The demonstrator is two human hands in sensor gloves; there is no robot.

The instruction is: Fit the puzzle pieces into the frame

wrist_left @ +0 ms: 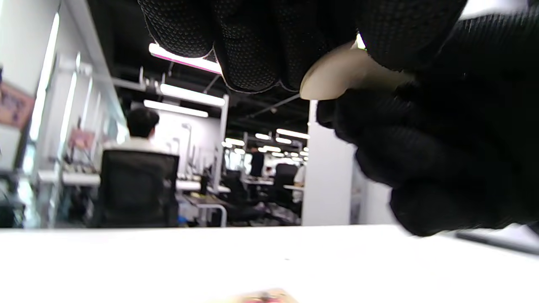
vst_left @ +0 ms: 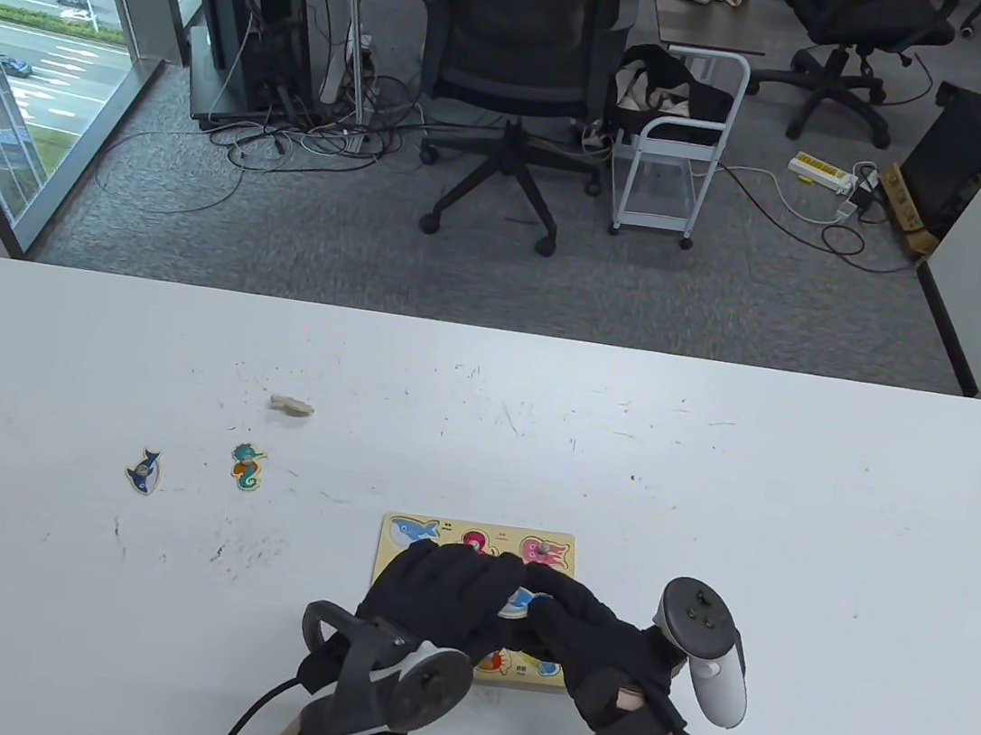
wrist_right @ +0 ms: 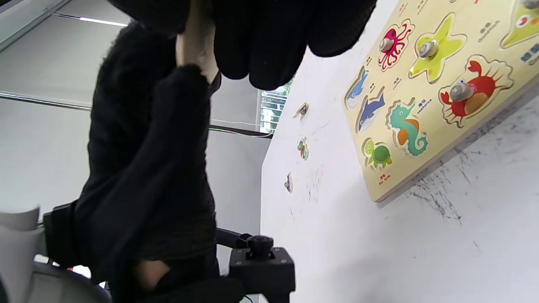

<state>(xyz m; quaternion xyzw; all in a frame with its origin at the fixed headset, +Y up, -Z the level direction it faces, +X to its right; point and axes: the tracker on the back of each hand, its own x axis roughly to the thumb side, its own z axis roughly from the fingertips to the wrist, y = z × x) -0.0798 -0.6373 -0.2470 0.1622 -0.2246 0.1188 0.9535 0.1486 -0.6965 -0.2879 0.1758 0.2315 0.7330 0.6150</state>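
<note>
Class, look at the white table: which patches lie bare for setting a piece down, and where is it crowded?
Bare: the white table right of the yellow wooden puzzle frame, and the strip beyond it. Crowded: both gloved hands, left hand and right hand, over the frame; the shark piece, seahorse piece and plain wooden piece lie on the left.

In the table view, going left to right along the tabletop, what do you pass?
Blue shark puzzle piece → teal seahorse puzzle piece → plain wooden face-down piece → yellow wooden puzzle frame.
</note>
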